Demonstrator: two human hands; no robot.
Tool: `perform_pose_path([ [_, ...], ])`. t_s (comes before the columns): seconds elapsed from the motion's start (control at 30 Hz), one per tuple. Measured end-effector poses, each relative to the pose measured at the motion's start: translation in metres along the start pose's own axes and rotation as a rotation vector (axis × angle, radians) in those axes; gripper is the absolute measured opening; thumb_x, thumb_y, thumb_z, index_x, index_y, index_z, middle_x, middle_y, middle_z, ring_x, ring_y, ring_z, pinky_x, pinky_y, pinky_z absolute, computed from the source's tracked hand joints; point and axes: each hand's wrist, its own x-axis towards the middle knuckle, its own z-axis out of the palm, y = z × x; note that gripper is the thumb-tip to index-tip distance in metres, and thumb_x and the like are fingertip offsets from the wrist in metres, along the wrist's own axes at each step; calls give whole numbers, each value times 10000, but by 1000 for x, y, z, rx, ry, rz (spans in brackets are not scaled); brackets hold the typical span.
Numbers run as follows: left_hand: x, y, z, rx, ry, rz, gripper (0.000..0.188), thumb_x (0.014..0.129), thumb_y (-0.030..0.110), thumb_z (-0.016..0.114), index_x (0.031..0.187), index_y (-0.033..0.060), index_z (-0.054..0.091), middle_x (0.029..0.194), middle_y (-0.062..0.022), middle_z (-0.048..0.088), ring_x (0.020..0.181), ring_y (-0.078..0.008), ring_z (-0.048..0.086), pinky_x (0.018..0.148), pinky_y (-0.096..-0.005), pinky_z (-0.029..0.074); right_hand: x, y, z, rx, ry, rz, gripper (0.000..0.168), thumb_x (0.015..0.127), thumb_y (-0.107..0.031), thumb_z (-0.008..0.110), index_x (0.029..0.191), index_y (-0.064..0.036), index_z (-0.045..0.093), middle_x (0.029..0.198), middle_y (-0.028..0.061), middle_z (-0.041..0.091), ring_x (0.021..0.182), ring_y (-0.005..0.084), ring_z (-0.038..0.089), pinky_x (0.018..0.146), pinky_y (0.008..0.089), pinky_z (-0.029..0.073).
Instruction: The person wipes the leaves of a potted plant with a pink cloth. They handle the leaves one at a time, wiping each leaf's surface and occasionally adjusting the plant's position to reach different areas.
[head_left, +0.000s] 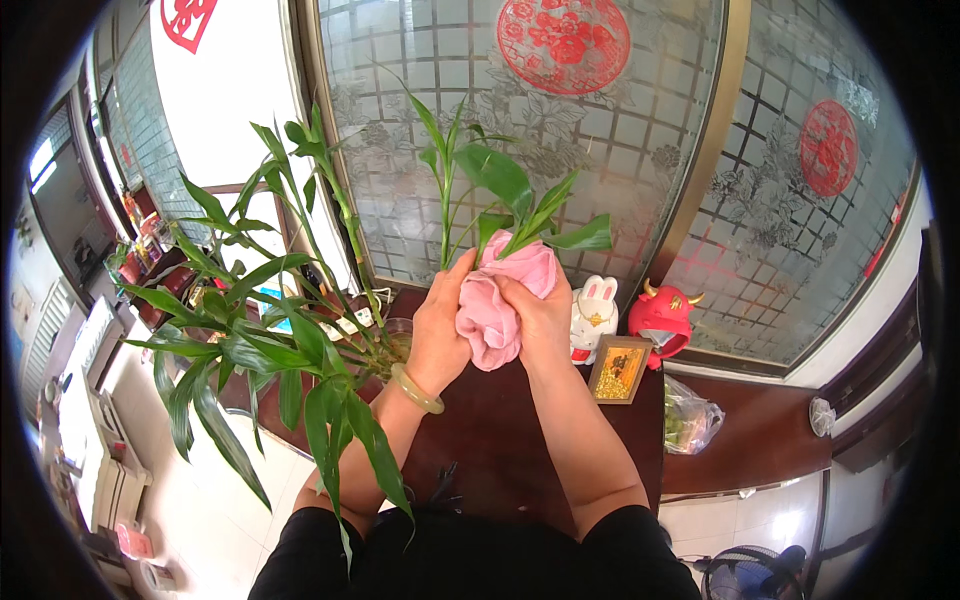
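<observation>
Both of my hands hold a bunched pink cloth (491, 322) above a dark wooden table (487, 442). My left hand (441, 322) presses the cloth from the left, and a pale bangle (417, 390) circles that wrist. My right hand (544, 315) grips it from the right, the thumb lying over the folds. Green plant leaves (499, 180) rise just beyond the cloth; whether the cloth wraps a leaf cannot be told. Left of my hands a large leafy potted plant (292, 345) spreads over my left forearm, its container partly hidden behind stems.
A white rabbit figurine (595, 315), a red ox figurine (661, 319) and a small framed picture (620, 369) stand right of my right hand. A plastic bag (690, 420) lies farther right on a lower wooden surface. Patterned glass panels (525, 135) rise behind the table.
</observation>
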Motion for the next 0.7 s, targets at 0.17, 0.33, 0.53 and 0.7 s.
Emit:
perform_pose_path([
  [0.17,7,5,8,-31,36,89,612,723,8,618,1313,103,488,1063,-136,579,917,-304,608,798,-342,491,0,-8,-13,51,-5,16,397,784,52,642,1155,20,504,1064,90,600,938,149,601,824,277,497],
  [0.33,9,2,8,42,10,151,509,744,13,611,1243,94,562,1029,-125,591,856,-276,616,743,-312,500,-3,-12,-14,128,-12,-21,432,786,52,644,1185,12,482,1111,100,579,990,162,588,861,294,487],
  [0.53,7,-4,8,36,2,140,428,748,26,624,1175,51,594,933,-114,589,780,-259,609,687,-303,493,-1,-3,-9,195,-84,-8,418,790,16,662,1172,7,493,1084,106,603,969,180,607,853,310,502],
  [0.7,6,-6,8,15,-44,162,392,753,22,627,1144,33,599,875,-108,569,750,-248,590,668,-296,481,5,-1,-14,250,-80,39,436,773,79,644,1174,-7,494,1078,86,590,967,165,599,846,300,501],
])
